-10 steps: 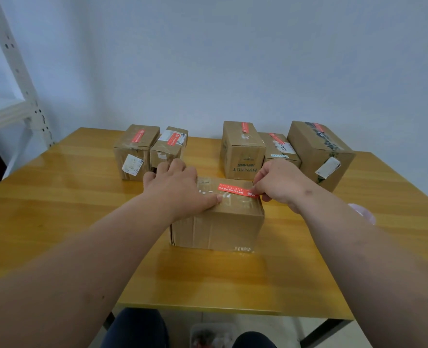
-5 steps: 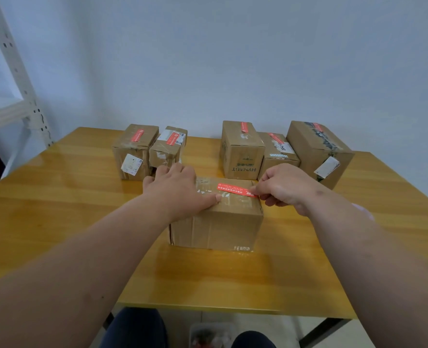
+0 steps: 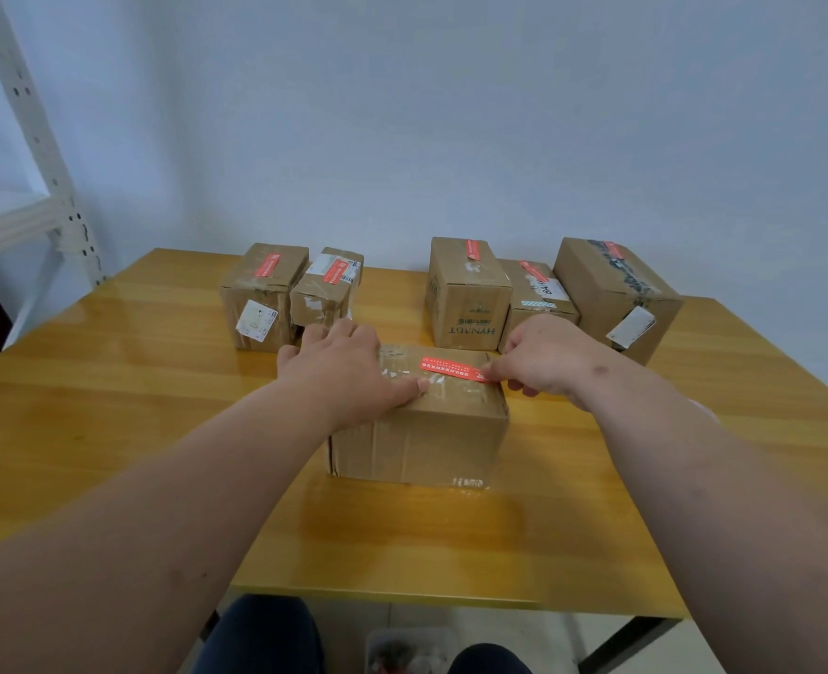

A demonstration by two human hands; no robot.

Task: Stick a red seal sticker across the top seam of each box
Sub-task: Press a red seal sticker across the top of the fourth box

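my right fingers (image 3: 499, 371) are curled together, the tips pinching or pressing the right end of the red sticker (image 3: 456, 371); i cannot tell which. my right hand (image 3: 550, 355) hangs over the right top edge of the near box (image 3: 422, 435). my left fingers (image 3: 414, 385) lie straight and together, flat on the box top, the tip of one just left of the sticker's left end. my left hand (image 3: 349, 369) covers the left part of that top.

the sticker lies along the far right part of the near box's top, over clear tape. the box is closed, so what it holds is hidden. it stands near the middle of the table (image 3: 110, 430).

far behind it stand five more closed boxes, each with a red sticker on top: a pair on the left, the far-left box (image 3: 261, 296) touching the small box (image 3: 327, 291), and three on the right, the tall box (image 3: 468, 296), the low box (image 3: 538, 304) beside it, and the big box (image 3: 613, 296) furthest right. their contents are hidden too.

a white rack (image 3: 23, 153) stands at the far left. under the near table edge a clear bin (image 3: 409, 649) sits between my knees; what is in it is too blurred to tell.
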